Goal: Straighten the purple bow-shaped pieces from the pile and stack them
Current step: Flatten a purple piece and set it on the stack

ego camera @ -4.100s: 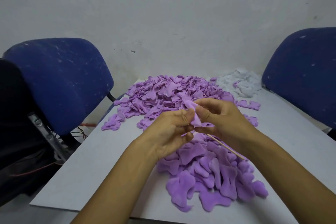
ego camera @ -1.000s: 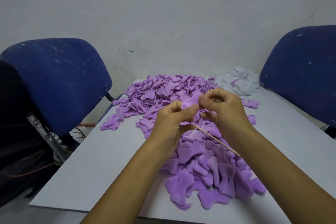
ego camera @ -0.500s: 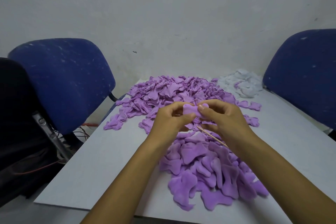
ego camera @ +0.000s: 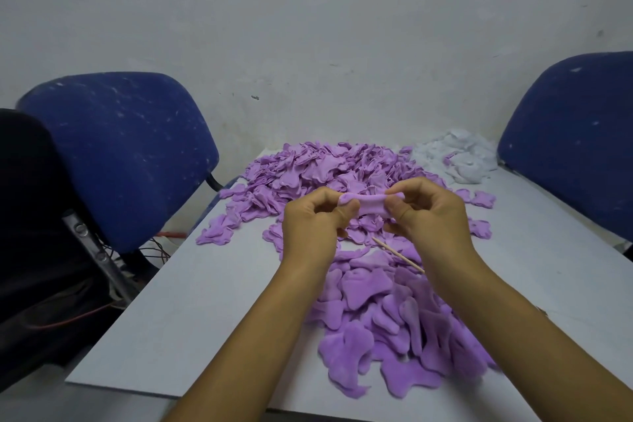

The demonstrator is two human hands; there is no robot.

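Piece [ego camera: 371, 205] is held above the surface [ego camera: 191, 305], pinched at one end by the closed left hand [ego camera: 313, 223] and at the other by the closed right hand [ego camera: 428, 216]. Bunched half a second ago, it is now pulled flat; judged ready for the stack [ego camera: 394, 319]. A stick [ego camera: 397, 254] is tucked under the right hand.

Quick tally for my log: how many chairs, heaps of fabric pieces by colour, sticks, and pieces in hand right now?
Blue chairs: 2 (left, right)
Purple heaps: 2 (far pile, near straightened pieces)
White heap: 1
Wooden stick: 1
Purple piece held: 1, between left hand and right hand
Total: 7
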